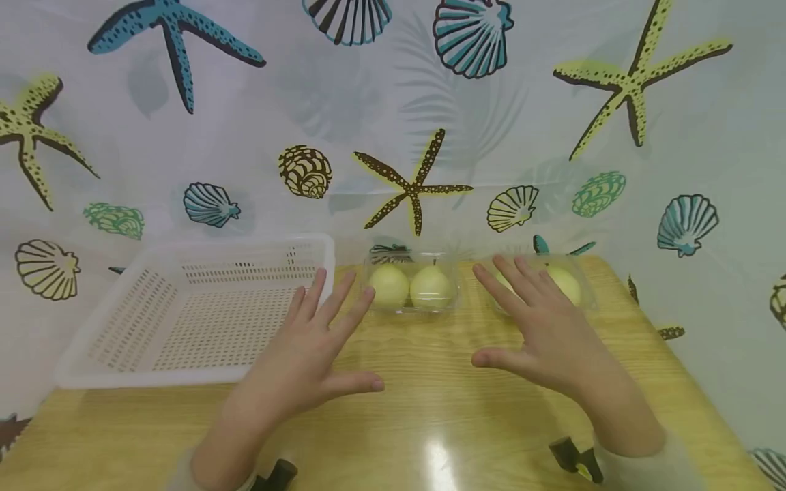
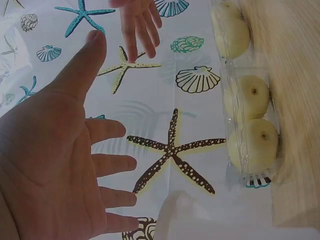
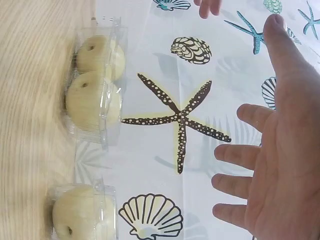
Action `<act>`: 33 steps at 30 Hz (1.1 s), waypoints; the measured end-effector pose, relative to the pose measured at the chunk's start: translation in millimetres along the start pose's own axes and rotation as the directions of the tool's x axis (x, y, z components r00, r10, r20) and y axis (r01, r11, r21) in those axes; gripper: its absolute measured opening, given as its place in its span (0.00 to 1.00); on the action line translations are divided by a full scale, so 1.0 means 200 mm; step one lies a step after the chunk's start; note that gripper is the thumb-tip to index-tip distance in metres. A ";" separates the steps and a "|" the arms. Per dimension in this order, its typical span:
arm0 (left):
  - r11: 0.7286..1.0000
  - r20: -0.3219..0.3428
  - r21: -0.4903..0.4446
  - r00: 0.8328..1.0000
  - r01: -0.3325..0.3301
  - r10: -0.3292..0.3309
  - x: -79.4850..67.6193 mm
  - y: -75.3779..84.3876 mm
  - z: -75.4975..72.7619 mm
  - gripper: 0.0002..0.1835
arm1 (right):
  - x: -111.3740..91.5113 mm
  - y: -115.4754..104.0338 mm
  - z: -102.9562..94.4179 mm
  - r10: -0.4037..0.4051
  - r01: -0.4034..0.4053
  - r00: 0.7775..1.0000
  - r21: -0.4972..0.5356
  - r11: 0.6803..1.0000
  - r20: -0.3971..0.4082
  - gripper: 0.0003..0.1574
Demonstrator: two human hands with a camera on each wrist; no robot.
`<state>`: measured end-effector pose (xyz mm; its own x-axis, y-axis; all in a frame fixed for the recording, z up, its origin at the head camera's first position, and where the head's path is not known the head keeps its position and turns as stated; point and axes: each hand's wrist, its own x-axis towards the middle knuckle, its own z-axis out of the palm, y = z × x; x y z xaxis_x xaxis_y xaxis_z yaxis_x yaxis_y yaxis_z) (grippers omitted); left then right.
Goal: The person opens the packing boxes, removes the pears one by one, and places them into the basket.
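Both hands in the air, apart from each other, fingers straight and spread, nothing held. Left hand (image 1: 307, 348) covers part of the near right side of the white plastic basket (image 1: 202, 379) in the head view; right hand (image 1: 546, 341) is well across to the right. Wood-grain counter (image 1: 424, 361) shows between them.

Farther out, near the back edge of the counter: two clear plastic clamshells of pears. Left clamshell (image 1: 415, 309) has two yellow-green pears (image 1: 389, 286) side by side; it sits forward of the hands, in the gap between them, long axis left to right. Left fingertips line up with its left edge in the head view, right fingertips stop a bit to its right, so left hand looks nearer to it. Left wrist view shows those fingers short of the plastic, no contact.

Right clamshell (image 1: 587, 293) sits straight beyond the right fingers, partly hidden by them; right hand clearly nearer. Key relation, judged from here: each clamshell has its own nearest hand, a gap separates the two, and the basket is left of both, on the left hand's side.

Behind it all, a starfish-and-seashell printed cloth (image 1: 362, 102).
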<state>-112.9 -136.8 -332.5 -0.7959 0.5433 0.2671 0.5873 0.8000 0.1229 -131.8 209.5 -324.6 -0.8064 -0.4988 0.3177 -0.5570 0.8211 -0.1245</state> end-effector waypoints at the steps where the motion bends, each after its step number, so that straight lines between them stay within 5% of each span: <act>1: 1.000 0.001 -0.014 1.000 -0.015 0.015 0.01 0.01 0.02 0.58 | 0.00 0.00 0.01 -0.003 0.003 1.000 0.005 1.000 -0.004 0.68; 12: 0.990 0.015 -0.115 0.997 -0.076 0.078 0.17 0.10 0.21 0.55 | 0.01 0.05 0.16 -0.019 0.019 1.000 0.053 0.998 0.007 0.63; 25: 0.988 0.112 -0.141 0.993 0.058 -0.043 0.43 0.04 0.36 0.51 | 0.17 0.11 0.28 -0.001 -0.009 0.995 0.101 0.995 0.097 0.60; 33: 0.987 0.121 -0.088 0.985 0.134 -0.123 0.49 0.05 0.39 0.50 | 0.30 0.15 0.34 0.026 -0.049 0.985 0.133 0.990 0.168 0.62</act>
<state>-196.3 -54.6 -380.0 -0.8740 0.4675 0.1322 0.4859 0.8402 0.2410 -210.8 185.7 -372.9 -0.8424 -0.5170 0.1517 -0.5386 0.8002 -0.2638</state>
